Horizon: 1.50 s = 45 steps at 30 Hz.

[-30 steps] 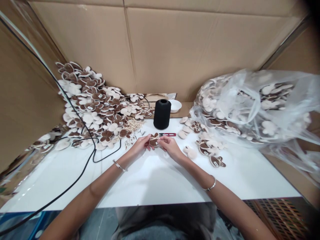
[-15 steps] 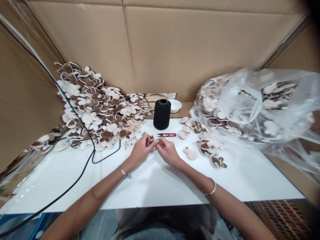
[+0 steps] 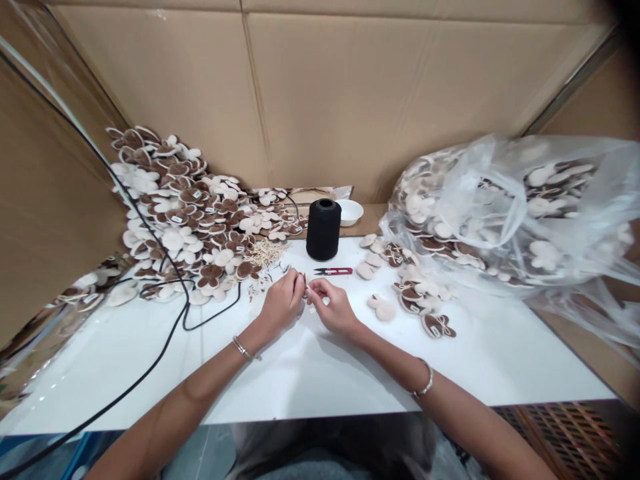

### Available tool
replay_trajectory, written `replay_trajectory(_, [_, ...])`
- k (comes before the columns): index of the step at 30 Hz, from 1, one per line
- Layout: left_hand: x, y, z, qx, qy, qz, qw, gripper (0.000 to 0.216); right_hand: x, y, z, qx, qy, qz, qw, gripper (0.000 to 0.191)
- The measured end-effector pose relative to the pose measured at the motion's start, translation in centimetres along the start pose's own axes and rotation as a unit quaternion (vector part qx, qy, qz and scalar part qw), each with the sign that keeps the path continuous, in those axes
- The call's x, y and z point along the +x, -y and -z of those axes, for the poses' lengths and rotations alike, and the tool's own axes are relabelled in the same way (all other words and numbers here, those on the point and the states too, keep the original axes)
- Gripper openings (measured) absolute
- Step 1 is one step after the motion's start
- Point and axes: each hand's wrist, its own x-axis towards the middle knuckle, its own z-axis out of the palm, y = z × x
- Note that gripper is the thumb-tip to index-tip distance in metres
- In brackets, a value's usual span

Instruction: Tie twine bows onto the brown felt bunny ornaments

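Both of my hands meet over the white table, just in front of the thread snips. My left hand [image 3: 285,300] is closed round a small brown-and-cream plush bunny patch [image 3: 307,283], mostly hidden by the fingers. Thumb and fingers of my right hand [image 3: 334,307] pinch together at the patch's right edge; what is between them is too small to make out. Red-handled thread snips [image 3: 336,271] lie behind the hands. Beyond them stands a black thread cone [image 3: 323,231]. Cut pieces of cream cord [image 3: 267,253] lie in a small heap behind my left hand.
A tall pile of bunny patches [image 3: 185,213] rises at the left. More patches, some with cord bows [image 3: 439,326], lie right of my hands. A clear plastic bag [image 3: 480,220] full of patches stands back right. A black cable [image 3: 173,333] crosses the left side; a white bowl [image 3: 351,212] sits behind the cone.
My hands have come slightly apart at the fingertips. The left hand has turned more upright, and the right fingers have shifted to pinch at the side of the patch.
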Motion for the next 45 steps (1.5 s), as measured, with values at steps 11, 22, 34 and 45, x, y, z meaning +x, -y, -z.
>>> replay_trajectory(11, [0.3,0.9,-0.8,0.052,-0.037,-0.014,0.998,0.029,0.2,0.5,-0.5,0.047,-0.005,-0.037,0.998,0.017])
replay_trajectory(22, [0.7,-0.1,-1.6,0.105,-0.022,-0.044,0.993,0.023,1.2,0.4,-0.8,-0.033,-0.012,-0.077,0.996,0.034])
replay_trajectory(34, [0.1,-1.3,-2.0,-0.159,-0.083,0.087,0.98,0.03,2.2,-0.9,-2.3,0.248,-0.039,-0.227,0.941,0.037])
replay_trajectory(45, [0.6,-1.2,-1.3,-0.151,-0.008,0.084,0.985,0.035,2.0,-0.7,-1.1,-0.195,-0.048,-0.013,0.98,0.029])
